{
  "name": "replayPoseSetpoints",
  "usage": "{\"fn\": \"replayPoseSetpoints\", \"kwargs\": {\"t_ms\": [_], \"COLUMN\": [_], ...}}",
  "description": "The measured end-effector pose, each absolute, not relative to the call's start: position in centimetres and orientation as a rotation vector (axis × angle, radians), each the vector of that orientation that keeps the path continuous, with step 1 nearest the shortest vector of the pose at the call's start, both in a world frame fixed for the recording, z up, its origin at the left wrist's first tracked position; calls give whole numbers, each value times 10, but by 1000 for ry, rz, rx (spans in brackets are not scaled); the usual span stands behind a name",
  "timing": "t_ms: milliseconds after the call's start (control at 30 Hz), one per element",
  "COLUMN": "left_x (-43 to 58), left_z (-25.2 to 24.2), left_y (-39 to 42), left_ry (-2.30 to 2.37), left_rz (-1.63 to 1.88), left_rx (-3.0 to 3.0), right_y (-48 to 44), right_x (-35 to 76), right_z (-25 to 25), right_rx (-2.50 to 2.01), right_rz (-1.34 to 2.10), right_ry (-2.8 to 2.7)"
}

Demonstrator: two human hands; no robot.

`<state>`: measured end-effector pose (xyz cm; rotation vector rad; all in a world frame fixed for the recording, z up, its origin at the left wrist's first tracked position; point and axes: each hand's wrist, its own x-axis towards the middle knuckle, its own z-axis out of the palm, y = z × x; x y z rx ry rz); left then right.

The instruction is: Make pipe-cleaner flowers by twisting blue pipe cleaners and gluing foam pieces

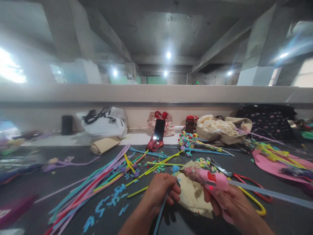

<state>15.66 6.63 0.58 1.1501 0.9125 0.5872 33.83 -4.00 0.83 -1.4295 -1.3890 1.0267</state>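
Note:
My left hand (162,188) pinches a blue pipe cleaner (160,213), whose lower part runs down toward the front edge of view. A small blue tuft (175,168) shows at its upper end, close to the nozzle of a pink hot glue gun (221,180). Whether nozzle and tuft touch, I cannot tell. Wrapped round the gun's handle is my right hand (232,200). A translucent glue stick (271,193) juts out of the gun's back, and a red light glows on its side. Under the gun lies a crumpled cream cloth (195,199).
Long coloured pipe cleaners (97,182) and short blue pieces (101,207) lie at left. Scissors (225,171) with red and yellow handles sit right. Behind are a phone (159,129), finished-looking colourful stems (188,143), a dark bottle (189,124) and a white bag (105,124).

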Motion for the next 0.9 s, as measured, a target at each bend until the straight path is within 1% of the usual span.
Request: {"fn": "replayPoseSetpoints", "kwargs": {"t_ms": [467,667,900], "left_x": [158,159,160], "left_z": [4,6,6], "left_y": [65,64,60], "left_ry": [899,894,901], "left_rz": [583,584,592], "left_rx": [1142,1162,1183], "right_y": [-33,-29,-25], "right_x": [334,335,337], "right_z": [-1,-9,-14], "right_rx": [-1603,-1559,-1523], "right_rz": [894,805,915], "right_ry": [-1456,-1489,-1426]}}
